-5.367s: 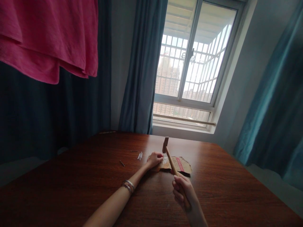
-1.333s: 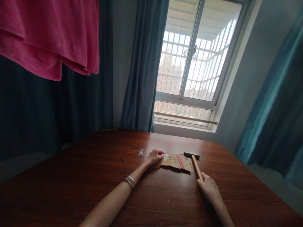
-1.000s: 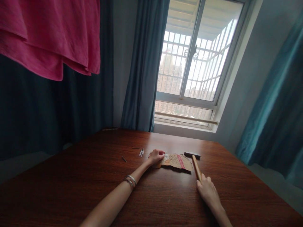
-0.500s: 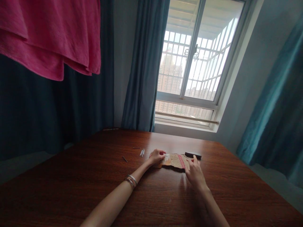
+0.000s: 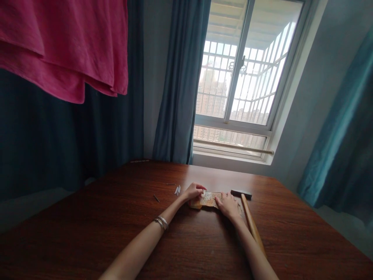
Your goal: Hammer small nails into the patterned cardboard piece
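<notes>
A ragged piece of patterned cardboard lies on the dark wooden table. My left hand, with bracelets on the wrist, has its fingers curled in a pinch at the cardboard's left end, apparently around a small nail that is too tiny to make out. My right hand rests flat on the cardboard's right part, fingers spread. A hammer with a wooden handle and dark head lies on the table just right of my right forearm, untouched.
Several loose nails lie left of the cardboard, with single ones farther left. A window with blue curtains is behind the table. A pink cloth hangs at upper left.
The hammer was raised in my right hand, then laid on the table. My right hand let go of the handle and moved left onto the cardboard. My left hand stayed put.
</notes>
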A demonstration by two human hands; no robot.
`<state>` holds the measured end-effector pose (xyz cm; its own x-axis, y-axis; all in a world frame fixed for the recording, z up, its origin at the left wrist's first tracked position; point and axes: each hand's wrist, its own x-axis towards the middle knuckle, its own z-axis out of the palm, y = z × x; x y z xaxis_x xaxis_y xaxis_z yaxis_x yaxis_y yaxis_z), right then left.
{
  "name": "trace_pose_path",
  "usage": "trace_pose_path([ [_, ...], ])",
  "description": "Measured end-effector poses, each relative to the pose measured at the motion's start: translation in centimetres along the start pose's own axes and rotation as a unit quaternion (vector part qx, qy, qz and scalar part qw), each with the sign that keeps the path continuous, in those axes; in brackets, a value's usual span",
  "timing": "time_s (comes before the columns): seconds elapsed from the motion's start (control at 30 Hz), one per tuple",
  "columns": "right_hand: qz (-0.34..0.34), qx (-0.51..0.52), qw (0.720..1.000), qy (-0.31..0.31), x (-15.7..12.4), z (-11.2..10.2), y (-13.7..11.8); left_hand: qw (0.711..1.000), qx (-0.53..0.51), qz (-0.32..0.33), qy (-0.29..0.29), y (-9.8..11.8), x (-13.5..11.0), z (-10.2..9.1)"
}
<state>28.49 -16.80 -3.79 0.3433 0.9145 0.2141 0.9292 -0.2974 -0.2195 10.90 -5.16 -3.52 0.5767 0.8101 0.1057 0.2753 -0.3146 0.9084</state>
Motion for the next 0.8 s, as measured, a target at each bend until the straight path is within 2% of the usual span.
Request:
trace_pose_path([
  [0.2,-0.008,-0.009,1.000,0.005,0.0,0.5,0.4,0.982,0.124,0.006,0.145,-1.0,1.6,-2.7],
  [0.4,-0.003,-0.044,0.999,0.016,0.0,1.5,0.4,0.964,0.165,0.005,0.208,0.4,1.4,-7.3],
  [0.47,-0.002,-0.044,0.999,0.016,-0.1,1.6,0.4,0.959,0.192,-0.018,0.207,1.3,0.7,-9.0],
  [0.53,-0.003,-0.040,0.999,0.014,-0.1,1.6,0.4,0.948,0.257,-0.059,0.179,2.0,-0.5,-10.9],
  [0.63,-0.001,-0.034,0.999,0.010,-0.1,1.4,0.3,0.904,0.359,-0.186,0.141,2.5,-2.7,-13.6],
  [0.7,-0.001,-0.029,1.000,0.012,-0.1,1.3,0.3,0.883,0.380,-0.261,0.089,2.5,-4.2,-15.1],
  [0.77,0.000,-0.025,1.000,0.018,-0.2,1.2,0.2,0.885,0.355,-0.294,0.065,2.3,-5.5,-16.1],
  [0.8,0.002,-0.025,0.999,0.020,-0.2,1.2,0.2,0.900,0.326,-0.281,0.072,2.2,-6.1,-16.4],
])
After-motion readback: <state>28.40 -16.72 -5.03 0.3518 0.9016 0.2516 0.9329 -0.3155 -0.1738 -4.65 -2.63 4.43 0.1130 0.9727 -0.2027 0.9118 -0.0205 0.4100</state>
